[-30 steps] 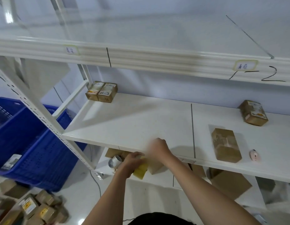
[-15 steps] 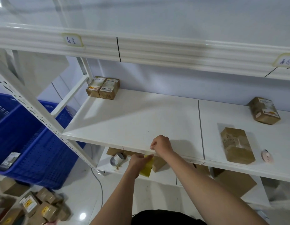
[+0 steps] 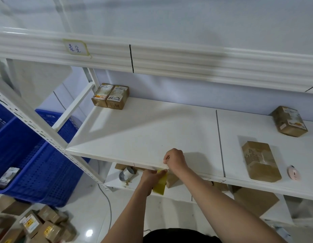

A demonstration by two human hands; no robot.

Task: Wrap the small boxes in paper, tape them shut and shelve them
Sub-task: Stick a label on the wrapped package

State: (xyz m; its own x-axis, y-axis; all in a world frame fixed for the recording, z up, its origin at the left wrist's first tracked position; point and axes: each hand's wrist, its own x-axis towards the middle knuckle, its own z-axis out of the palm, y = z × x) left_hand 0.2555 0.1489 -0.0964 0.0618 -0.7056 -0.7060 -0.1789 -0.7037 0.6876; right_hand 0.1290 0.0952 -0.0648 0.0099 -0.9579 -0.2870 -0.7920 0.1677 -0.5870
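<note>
My left hand (image 3: 149, 179) grips a yellowish tape roll (image 3: 160, 186) just below the front edge of the white middle shelf (image 3: 143, 134). My right hand (image 3: 175, 159) rests on that edge with curled fingers and pinches the tape's free end against it. Two wrapped brown boxes (image 3: 110, 96) stand side by side at the shelf's back left corner. One wrapped box (image 3: 261, 161) lies on the right section, and another (image 3: 289, 121) lies behind it near the wall.
A small pink round item (image 3: 294, 175) lies right of the near box. A silver tape roll (image 3: 126, 173) and brown boxes (image 3: 171, 180) sit on the lower shelf. Blue crates (image 3: 29, 155) stand to the left. Several boxes (image 3: 43, 227) are piled on the floor.
My view has swung left, so the shelf sits further right in frame. Both hands stay at the shelf's front edge and have shifted slightly left along it.
</note>
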